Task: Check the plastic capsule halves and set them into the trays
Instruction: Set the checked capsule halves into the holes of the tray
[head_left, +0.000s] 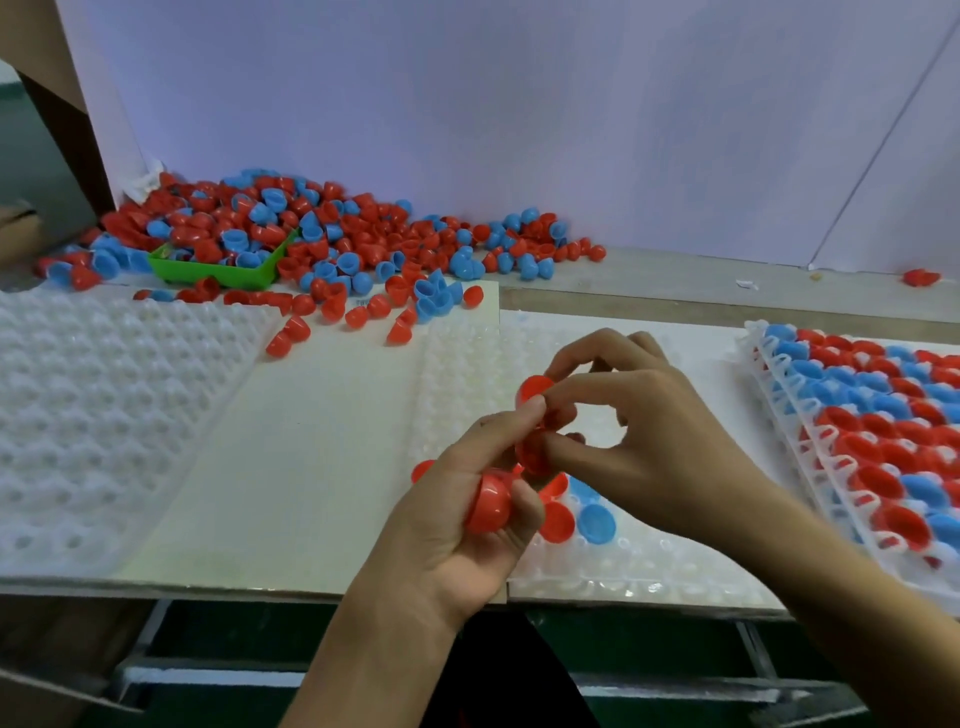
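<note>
A pale desk (322, 457) is sitting against a white wall (467, 104). Both hands, left hand (467, 519) and right hand (639, 431), are pinching red capsule halves (537, 415), partly hiding them.

Red capsule halves (537, 415) held over clear tray (597, 577), w/ red (558, 522) & blue (597, 524) halves seated in it.

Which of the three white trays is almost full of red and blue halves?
The tray on the far right. The middle tray under the hands holds only a few, and the left tray holds none.
</note>
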